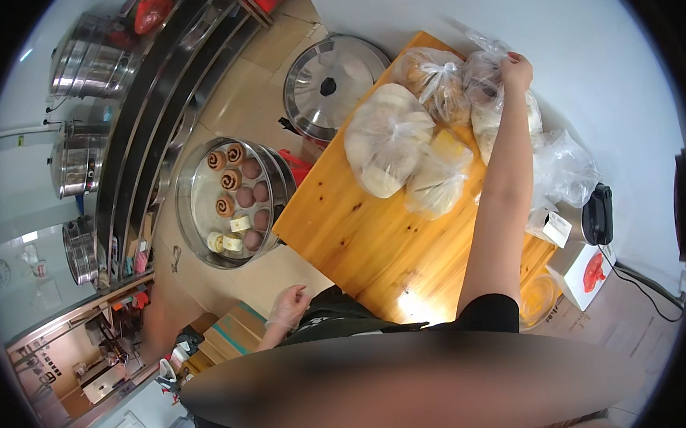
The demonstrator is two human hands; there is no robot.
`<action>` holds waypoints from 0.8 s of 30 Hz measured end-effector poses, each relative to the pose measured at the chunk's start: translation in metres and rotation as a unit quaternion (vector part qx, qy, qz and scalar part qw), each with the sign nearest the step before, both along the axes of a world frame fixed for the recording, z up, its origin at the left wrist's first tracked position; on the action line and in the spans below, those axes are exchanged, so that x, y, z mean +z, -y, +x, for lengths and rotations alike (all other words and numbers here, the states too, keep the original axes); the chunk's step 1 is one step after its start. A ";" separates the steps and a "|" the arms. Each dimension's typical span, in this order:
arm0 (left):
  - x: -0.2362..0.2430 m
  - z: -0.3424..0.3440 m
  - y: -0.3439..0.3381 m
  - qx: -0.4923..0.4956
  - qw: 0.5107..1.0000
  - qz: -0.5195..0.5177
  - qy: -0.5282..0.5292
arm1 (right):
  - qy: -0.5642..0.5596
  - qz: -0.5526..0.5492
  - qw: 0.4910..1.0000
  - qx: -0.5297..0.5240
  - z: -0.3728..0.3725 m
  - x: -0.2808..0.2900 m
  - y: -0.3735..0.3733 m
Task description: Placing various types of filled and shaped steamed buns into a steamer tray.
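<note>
Stretched out to the far right of the wooden table, my right hand (516,70) is closed on the gathered top of a clear plastic bag (484,76). Bags crowd around it: one with brownish buns (435,87), a large one with pale, round buns (386,139) and one with yellow pieces (442,171). My left hand (288,307) hangs low by my body, left of the table, in a clear disposable glove. Its fingers are loosely bent and apart, with nothing visible in them.
Left of the table stands a round metal steamer (194,220) with swirl rolls, purple balls and yellow-white rolls. A steel lid (333,84) with a black knob is behind it. A crumpled plastic bag (563,170), a black device (598,212) and a white box (583,280) line the right wall.
</note>
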State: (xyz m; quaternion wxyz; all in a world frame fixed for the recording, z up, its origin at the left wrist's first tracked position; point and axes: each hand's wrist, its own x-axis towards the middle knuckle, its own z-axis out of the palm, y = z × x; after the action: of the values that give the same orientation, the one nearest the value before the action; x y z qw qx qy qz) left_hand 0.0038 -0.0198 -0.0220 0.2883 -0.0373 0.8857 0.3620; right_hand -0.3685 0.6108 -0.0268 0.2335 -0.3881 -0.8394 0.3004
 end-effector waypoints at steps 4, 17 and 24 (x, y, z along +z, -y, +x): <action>0.018 -0.009 -0.003 0.056 0.993 0.028 0.100 | -0.184 -0.133 0.973 0.032 0.013 0.013 0.030; -0.001 -0.063 0.027 -0.038 0.985 0.162 -0.054 | -0.299 -0.315 0.873 0.221 0.191 0.141 0.234; 0.013 -0.124 0.021 -0.181 0.950 0.191 -0.170 | -0.125 -0.351 0.880 0.294 0.270 0.042 0.359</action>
State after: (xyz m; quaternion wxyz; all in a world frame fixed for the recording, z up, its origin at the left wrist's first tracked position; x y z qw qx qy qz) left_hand -0.1205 -0.0413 -0.0086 0.1959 0.2419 0.8276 0.4671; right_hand -0.0990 0.2518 0.0150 0.0857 -0.1397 -0.7183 0.6762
